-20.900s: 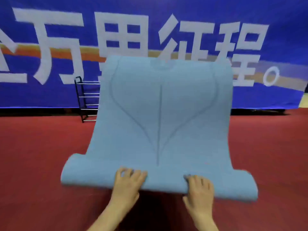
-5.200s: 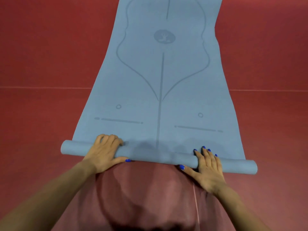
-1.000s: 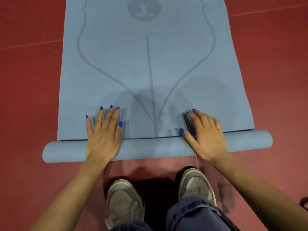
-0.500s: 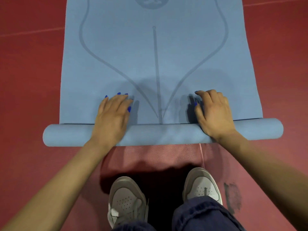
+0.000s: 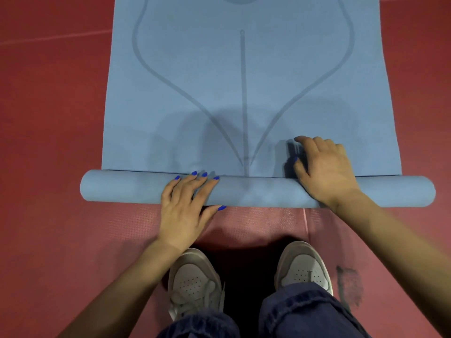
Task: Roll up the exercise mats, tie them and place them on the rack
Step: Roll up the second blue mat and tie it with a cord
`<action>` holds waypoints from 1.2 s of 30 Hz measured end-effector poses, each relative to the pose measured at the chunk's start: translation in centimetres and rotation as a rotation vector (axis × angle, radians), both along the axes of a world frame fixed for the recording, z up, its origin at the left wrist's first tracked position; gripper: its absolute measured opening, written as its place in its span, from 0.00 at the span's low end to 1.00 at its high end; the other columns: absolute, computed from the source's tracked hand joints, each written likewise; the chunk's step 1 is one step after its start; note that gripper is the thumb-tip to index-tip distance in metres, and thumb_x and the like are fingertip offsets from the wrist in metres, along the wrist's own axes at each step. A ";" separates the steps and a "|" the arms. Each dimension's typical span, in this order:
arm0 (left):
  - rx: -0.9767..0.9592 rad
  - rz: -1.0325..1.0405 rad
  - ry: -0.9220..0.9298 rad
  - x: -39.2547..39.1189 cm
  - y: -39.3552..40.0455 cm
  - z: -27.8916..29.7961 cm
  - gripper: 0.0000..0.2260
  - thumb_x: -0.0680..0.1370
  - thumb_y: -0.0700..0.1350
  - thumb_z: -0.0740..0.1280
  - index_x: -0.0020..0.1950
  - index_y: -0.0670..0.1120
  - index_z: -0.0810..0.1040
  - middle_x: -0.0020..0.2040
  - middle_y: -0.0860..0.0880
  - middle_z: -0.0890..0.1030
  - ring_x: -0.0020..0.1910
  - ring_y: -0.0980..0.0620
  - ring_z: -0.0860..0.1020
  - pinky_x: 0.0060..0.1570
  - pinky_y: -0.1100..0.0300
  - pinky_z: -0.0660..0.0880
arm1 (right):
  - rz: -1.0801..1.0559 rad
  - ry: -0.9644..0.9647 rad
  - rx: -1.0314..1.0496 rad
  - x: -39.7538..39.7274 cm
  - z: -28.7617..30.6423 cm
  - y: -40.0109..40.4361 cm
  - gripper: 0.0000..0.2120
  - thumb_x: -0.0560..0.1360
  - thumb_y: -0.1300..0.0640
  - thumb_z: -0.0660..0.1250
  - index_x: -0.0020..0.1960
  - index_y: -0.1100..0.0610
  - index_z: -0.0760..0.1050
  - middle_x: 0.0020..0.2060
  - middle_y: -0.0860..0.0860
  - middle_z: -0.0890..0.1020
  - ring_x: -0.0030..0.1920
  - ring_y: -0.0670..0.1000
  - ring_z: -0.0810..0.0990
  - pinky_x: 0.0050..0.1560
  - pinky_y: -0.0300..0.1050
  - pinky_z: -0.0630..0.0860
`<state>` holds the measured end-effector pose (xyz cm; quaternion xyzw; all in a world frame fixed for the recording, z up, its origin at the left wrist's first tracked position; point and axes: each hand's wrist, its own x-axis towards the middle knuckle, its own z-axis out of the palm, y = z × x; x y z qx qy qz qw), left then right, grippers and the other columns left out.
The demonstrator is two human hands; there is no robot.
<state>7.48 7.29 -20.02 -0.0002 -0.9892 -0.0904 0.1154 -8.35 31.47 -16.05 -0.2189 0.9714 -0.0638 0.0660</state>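
While most of the blue exercise mat (image 5: pixel 249 81) lies flat on the red floor (image 5: pixel 48 106), its near end is wound into a roll (image 5: pixel 263 192) that lies crosswise in front of the person's grey shoes (image 5: pixel 194 281). The roll's long axis runs left to right, with one end pointing toward the left edge of the floor in view and the other toward the right edge; the right end sits very slightly nearer the person. The unrolled part stretches straight away from the person, its printed centre line (and the two curved lines that meet it) pointing at the middle of the roll.

The left hand (image 5: pixel 185 206) rests on top of the roll left of its middle, fingers fairly straight and spread, their blue-nailed tips reaching the roll's far side where it meets the flat sheet, and the thumb lying along the roll's near side. It presses on the roll and does not clasp it. The right hand (image 5: pixel 324 167) is right of the middle, farther forward: its heel sits on the roll while its fingers are curled downward onto the flat sheet just beyond the roll, with the thumb tucked at the seam. Whether those curled fingers pinch any of the mat cannot be made out.

A paler red mat (image 5: pixel 256 225) lies under the roll's near side and the shoes, with a dark smudge (image 5: pixel 349 284) beside the right shoe.
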 end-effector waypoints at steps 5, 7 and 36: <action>0.029 0.010 -0.021 -0.5 -0.1 0.4 0.22 0.77 0.60 0.60 0.66 0.50 0.71 0.58 0.46 0.79 0.61 0.50 0.72 0.69 0.55 0.55 | -0.070 0.054 -0.102 5.8 1.4 -0.1 0.24 0.77 0.48 0.54 0.69 0.59 0.69 0.62 0.59 0.75 0.63 0.59 0.71 0.67 0.56 0.59; 0.036 0.006 -0.037 -0.8 -0.2 0.7 0.22 0.76 0.60 0.60 0.66 0.50 0.70 0.57 0.46 0.80 0.61 0.50 0.72 0.68 0.55 0.55 | -0.099 0.024 -0.125 9.1 1.4 0.5 0.27 0.78 0.46 0.54 0.73 0.57 0.63 0.70 0.60 0.67 0.71 0.59 0.62 0.72 0.57 0.50; -0.187 -0.161 -0.264 -8.6 -3.1 3.9 0.28 0.84 0.56 0.41 0.69 0.44 0.73 0.66 0.45 0.76 0.67 0.44 0.72 0.68 0.41 0.58 | 0.035 -0.336 0.148 -0.7 1.1 -0.1 0.65 0.55 0.30 0.74 0.74 0.40 0.32 0.76 0.48 0.38 0.75 0.52 0.33 0.70 0.56 0.31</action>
